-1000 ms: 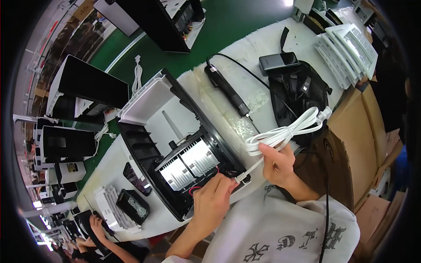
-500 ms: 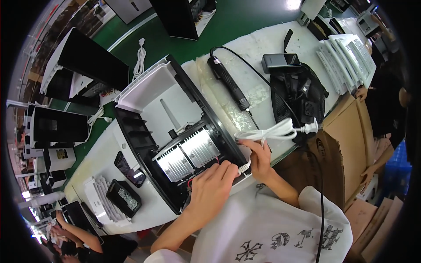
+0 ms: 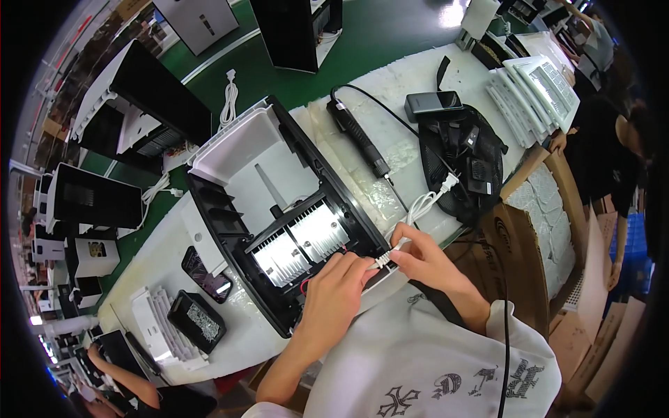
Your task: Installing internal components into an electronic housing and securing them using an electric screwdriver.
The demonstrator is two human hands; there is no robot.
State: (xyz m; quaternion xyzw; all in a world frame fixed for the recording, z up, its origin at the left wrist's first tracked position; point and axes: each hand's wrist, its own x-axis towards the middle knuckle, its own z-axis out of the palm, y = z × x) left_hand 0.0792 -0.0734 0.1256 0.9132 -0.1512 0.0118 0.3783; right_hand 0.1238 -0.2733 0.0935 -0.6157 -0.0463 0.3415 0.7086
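Note:
A black-and-white appliance housing (image 3: pixel 300 129) lies open in front of me, with a finned metal block (image 3: pixel 301 244) and red wire inside. At its near right edge, my left hand (image 3: pixel 336 287) is closed, its fingertips at the ribbed sleeve of a white power cord (image 3: pixel 422 207). My right hand (image 3: pixel 433 263) pinches the same cord just to the right of that sleeve. From there the bundled cord runs up to its plug (image 3: pixel 449 182), over a black mesh bag. My left fingers partly hide how the sleeve sits in the housing wall.
Beyond the housing lies a black electric screwdriver (image 3: pixel 359 139) with a cable. A grey box-shaped device (image 3: pixel 433 106) rests by the mesh bag (image 3: pixel 481 150). Left are a phone (image 3: pixel 206 274) and a black tray of screws (image 3: pixel 196 320). A cardboard box (image 3: pixel 519 247) and another person stand right.
My right hand has moved down and in toward the left hand, now pinching the cord by its sleeve. The cord's loops and plug have swung up and left. The view has shifted slightly.

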